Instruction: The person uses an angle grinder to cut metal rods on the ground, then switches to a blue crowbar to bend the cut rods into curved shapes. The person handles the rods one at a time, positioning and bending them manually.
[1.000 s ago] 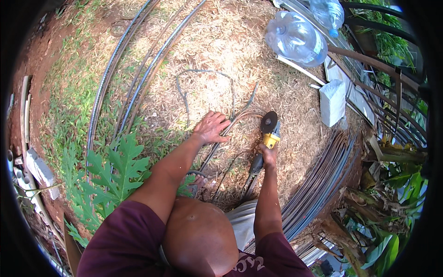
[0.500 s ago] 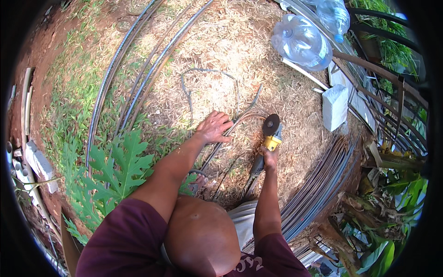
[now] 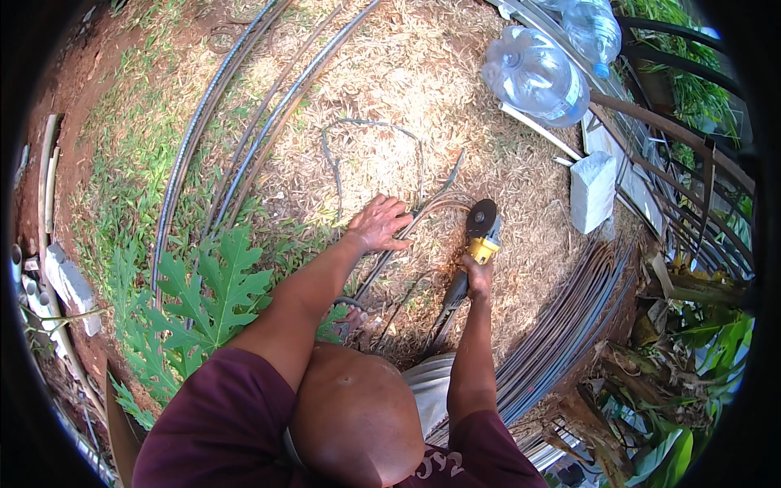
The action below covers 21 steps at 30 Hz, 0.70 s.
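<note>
The angle grinder (image 3: 482, 250) looks like smooth plastic behind its matt disc (image 3: 482, 216), the near-right bundled rods (image 3: 561, 317) look like rough metal, the large far-right bottle (image 3: 537, 77) is glossy clear plastic, and the near-left sleeve (image 3: 220, 415) is matt cloth.

An outdoor yard or garden — sunlit dry grass (image 3: 382, 85) in the middle, reddish soil (image 3: 75, 183) along the left, a lobed-leaf plant (image 3: 207, 301) near left, broad green leaves (image 3: 685, 450) near right. It serves as an open-air work spot too — long bent metal bars (image 3: 560, 325) lie near right, pale pipes (image 3: 32, 293) at left, and an angle grinder (image 3: 482, 249) is out here.
</note>
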Each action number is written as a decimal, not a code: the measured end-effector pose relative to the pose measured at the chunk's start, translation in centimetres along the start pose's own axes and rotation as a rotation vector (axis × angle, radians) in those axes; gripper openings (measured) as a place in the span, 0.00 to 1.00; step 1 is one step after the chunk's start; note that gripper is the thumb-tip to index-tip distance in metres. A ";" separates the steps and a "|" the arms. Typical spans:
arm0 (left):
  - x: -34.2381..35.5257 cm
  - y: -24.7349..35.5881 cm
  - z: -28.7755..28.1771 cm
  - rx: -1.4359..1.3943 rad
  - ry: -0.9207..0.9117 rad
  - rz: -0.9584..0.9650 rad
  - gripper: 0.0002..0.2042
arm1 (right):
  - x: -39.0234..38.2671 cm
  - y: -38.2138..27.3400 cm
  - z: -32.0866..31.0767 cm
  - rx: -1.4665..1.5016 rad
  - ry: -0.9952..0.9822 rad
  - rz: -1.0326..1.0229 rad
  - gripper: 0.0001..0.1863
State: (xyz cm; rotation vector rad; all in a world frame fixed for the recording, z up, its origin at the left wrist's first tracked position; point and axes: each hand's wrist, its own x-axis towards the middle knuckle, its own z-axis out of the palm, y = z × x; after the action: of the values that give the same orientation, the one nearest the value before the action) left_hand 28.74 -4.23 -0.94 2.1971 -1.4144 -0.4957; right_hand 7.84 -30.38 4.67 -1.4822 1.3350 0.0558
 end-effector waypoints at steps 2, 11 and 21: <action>0.0 0.0 0.0 0.004 0.006 0.002 0.29 | 0.4 0.3 0.0 -0.007 0.022 0.003 0.24; -0.1 -0.1 0.6 0.008 0.052 0.011 0.31 | -0.3 0.4 -0.1 0.011 0.016 0.024 0.23; -0.1 -0.2 0.8 -0.047 0.044 0.000 0.31 | 0.7 0.7 0.1 0.007 0.061 -0.051 0.20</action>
State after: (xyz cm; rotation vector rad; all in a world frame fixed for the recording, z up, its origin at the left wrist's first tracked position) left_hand 28.44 -4.23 -1.66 2.1577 -1.3663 -0.4733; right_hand 7.66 -30.68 3.75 -1.5217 1.3436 -0.0276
